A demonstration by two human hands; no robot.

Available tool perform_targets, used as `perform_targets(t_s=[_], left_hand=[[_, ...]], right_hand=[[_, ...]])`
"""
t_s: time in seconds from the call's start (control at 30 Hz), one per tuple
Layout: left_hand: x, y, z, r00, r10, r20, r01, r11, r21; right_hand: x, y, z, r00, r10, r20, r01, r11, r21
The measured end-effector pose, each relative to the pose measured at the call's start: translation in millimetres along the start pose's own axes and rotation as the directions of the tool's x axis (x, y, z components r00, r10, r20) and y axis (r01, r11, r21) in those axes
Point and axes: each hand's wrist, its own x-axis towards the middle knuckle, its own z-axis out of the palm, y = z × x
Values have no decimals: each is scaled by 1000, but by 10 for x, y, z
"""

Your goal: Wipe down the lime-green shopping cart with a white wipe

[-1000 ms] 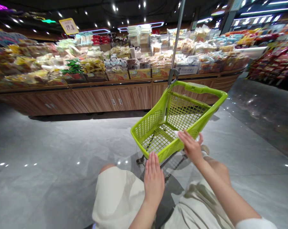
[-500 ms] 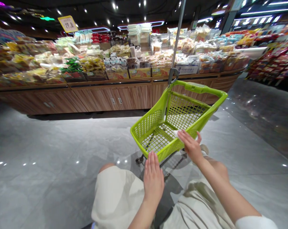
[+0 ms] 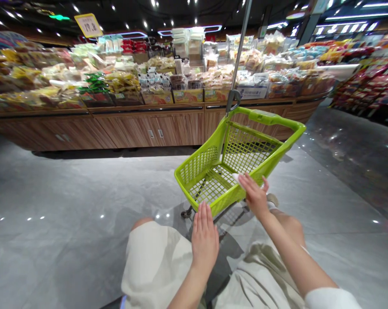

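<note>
A lime-green shopping cart with a lattice basket stands in front of me, turned at an angle, and nothing shows inside it. My left hand lies flat with its fingers stretched out together, tips at the basket's near corner; whether they touch the rim I cannot tell. At the near side rim is my right hand, fingers extended over the edge and thumb raised. A small white piece, like a tissue, sticks out from under its fingertips; the rest is hidden by the fingers.
A long wooden display counter heaped with packaged snacks runs behind the cart. A grey pole rises beside the cart's handle. A price sign reading 19.8 stands at left. My knees flank the near side, over grey tiled floor.
The view has shifted slightly, so the scene sits a little higher and further left. Both hands keep nearly the same place and pose at the cart, with the white tissue-like piece still under the right fingers.
</note>
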Motion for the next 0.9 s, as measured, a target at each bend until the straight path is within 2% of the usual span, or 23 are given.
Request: perform_targets(t_s=[0.07, 0.1, 0.13, 0.2, 0.27, 0.3, 0.37, 0.43, 0.5, 0.53, 0.57, 0.63, 0.67, 0.73, 0.8, 0.87, 0.9], left_hand=[[4, 26, 12, 1000, -9, -5, 9, 1000, -2], [5, 40, 20, 1000, -15, -8, 15, 1000, -4], [6, 51, 27, 1000, -19, -10, 19, 1000, -7], [6, 57, 35, 1000, -20, -16, 20, 1000, -11], [4, 39, 31, 1000, -13, -18, 13, 1000, -9], [3, 24, 25, 1000, -8, -13, 8, 1000, -5], [2, -5, 7, 1000, 3, 8, -3, 1000, 11], [3, -19, -10, 1000, 7, 30, -8, 1000, 27], [4, -9, -18, 999, 3, 34, -4, 999, 33], [5, 3, -18, 1000, 1, 31, -1, 999, 32], [5, 18, -14, 1000, -4, 26, 3, 1000, 29], [4, 44, -1, 1000, -10, 12, 10, 1000, 17], [3, 51, 6, 1000, -14, 5, 14, 1000, 11], [1, 51, 19, 1000, -17, -8, 17, 1000, 6], [-2, 33, 21, 1000, -9, -15, 9, 1000, 12], [-3, 7, 12, 1000, 3, -8, -3, 1000, 23], [-3, -4, 6, 1000, 8, -2, -8, 1000, 27]], right_hand=[[40, 98, -4, 979, 188, -79, -194, 979, -66], [35, 17, 4, 971, 223, -86, -229, 971, -66], [15, -135, 16, 976, 207, -69, -211, 977, -43], [-52, -537, 42, 999, 48, 13, -49, 997, 52], [-109, -834, 46, 980, -177, 93, 163, 977, 140], [-119, -872, 35, 956, -267, 123, 245, 955, 166], [-93, -693, -7, 923, -351, 159, 324, 930, 172], [-19, -284, -60, 946, -293, 138, 278, 954, 116], [58, 105, -100, 994, -95, 55, 95, 995, 15], [83, 213, -109, 1000, 7, 12, -6, 1000, -21], [93, 238, -109, 996, 88, -18, -89, 995, -38], [60, 40, -79, 990, 143, -19, -144, 990, -14], [22, -149, -53, 994, 113, -3, -113, 993, 22], [-68, -553, -1, 997, -53, 47, 47, 993, 112], [-133, -781, 24, 964, -246, 97, 226, 956, 186], [-142, -693, 7, 928, -351, 123, 322, 924, 206], [-125, -544, -13, 932, -342, 119, 317, 930, 185]])
